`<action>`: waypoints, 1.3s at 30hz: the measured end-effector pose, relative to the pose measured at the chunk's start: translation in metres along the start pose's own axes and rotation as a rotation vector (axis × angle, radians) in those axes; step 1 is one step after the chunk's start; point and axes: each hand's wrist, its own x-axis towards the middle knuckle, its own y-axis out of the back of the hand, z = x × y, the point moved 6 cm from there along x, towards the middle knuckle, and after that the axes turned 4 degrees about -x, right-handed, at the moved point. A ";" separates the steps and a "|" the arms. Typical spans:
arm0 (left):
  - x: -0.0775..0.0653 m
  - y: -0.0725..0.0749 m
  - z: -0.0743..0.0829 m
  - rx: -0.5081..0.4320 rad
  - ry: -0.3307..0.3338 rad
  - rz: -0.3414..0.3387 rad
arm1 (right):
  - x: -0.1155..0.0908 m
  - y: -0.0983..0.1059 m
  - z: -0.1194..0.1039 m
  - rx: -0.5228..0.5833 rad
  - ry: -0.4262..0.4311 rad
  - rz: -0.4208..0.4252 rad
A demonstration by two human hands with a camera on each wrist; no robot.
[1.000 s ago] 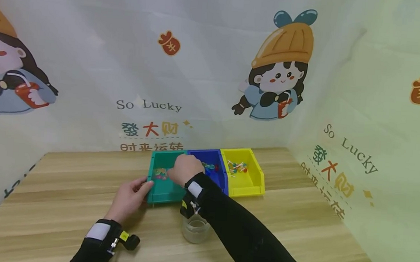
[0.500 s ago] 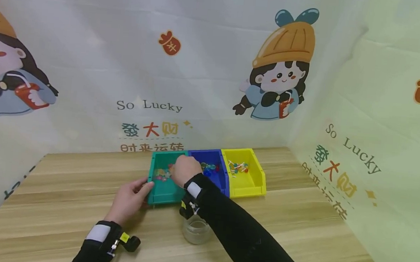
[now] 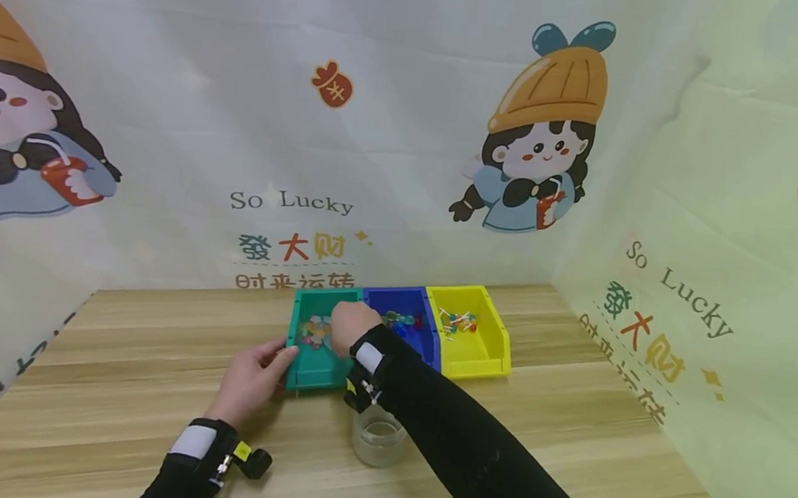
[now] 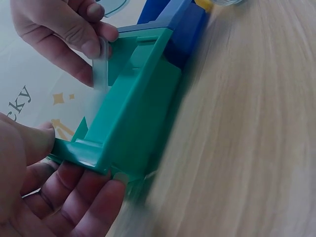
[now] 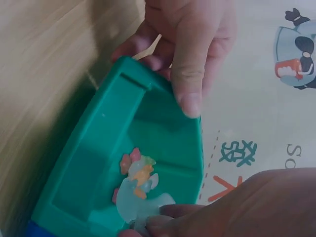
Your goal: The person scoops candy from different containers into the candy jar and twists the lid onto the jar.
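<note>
My left hand (image 3: pixel 251 378) grips the left side of a green bin (image 3: pixel 319 372), thumb on the rim and fingers curled under it in the left wrist view. Over the bin's right part, my right hand (image 3: pixel 353 327) pinches a frosted, see-through plastic scoop-like piece (image 5: pixel 127 200), seen edge-on in the left wrist view. Small coloured translucent pieces (image 5: pixel 140 173), pink, orange and whitish, lie in the bin right beside it, some overlapped by it. The fingers and the bin's far right corner partly hide its held end.
Right of the green bin, a blue bin (image 3: pixel 436 346) holds blue and green bits; beyond it, a yellow bin (image 3: pixel 477 365) has small white sticks with coloured ends (image 3: pixel 460 322). A clear glass jar (image 3: pixel 379 441) stands in front, below my right wrist. A printed cloth rises behind.
More small pieces show in the green bin, spread closer to its middle. My right hand has shifted slightly toward the front within it. The left hand keeps its grip; the whole view has drifted slightly.
</note>
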 end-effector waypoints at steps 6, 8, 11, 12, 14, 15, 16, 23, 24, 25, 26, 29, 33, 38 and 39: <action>0.000 -0.001 0.004 0.004 -0.009 -0.008 | 0.008 -0.009 0.006 0.090 -0.068 -0.086; 0.000 -0.001 0.005 -0.001 -0.012 -0.012 | 0.010 -0.011 0.009 0.133 -0.095 -0.102; -0.001 0.000 0.006 -0.003 -0.008 -0.014 | 0.012 -0.013 0.010 0.159 -0.115 -0.141; -0.001 0.000 0.006 -0.001 -0.008 -0.015 | 0.013 -0.013 0.010 0.155 -0.117 -0.155; 0.000 0.001 0.005 0.001 -0.002 -0.014 | 0.013 -0.014 0.009 0.139 -0.109 -0.181; 0.000 0.002 0.005 0.002 0.001 -0.013 | 0.012 -0.014 0.008 0.137 -0.108 -0.186; 0.000 0.002 0.004 0.002 0.004 -0.011 | 0.012 -0.014 0.008 0.144 -0.107 -0.185; -0.003 0.003 0.002 -0.008 0.008 0.000 | 0.015 -0.018 0.010 0.386 -0.186 -0.135; -0.004 0.002 0.002 -0.009 0.007 0.001 | 0.016 -0.019 0.010 0.402 -0.193 -0.127; -0.004 0.002 0.001 -0.012 0.007 0.000 | 0.016 -0.020 0.010 0.414 -0.201 -0.116; -0.004 0.002 0.001 -0.013 0.008 0.000 | 0.016 -0.021 0.010 0.426 -0.208 -0.111; -0.005 0.001 -0.001 -0.020 0.011 -0.002 | 0.017 -0.023 0.008 0.446 -0.215 -0.110; -0.004 0.001 -0.001 -0.029 0.005 0.006 | 0.018 -0.026 0.007 0.511 -0.215 -0.152; -0.004 0.004 0.003 -0.025 -0.015 0.004 | 0.015 -0.025 0.004 0.649 -0.189 -0.242; -0.004 0.004 0.004 -0.027 -0.015 0.001 | 0.013 -0.024 0.003 0.674 -0.179 -0.254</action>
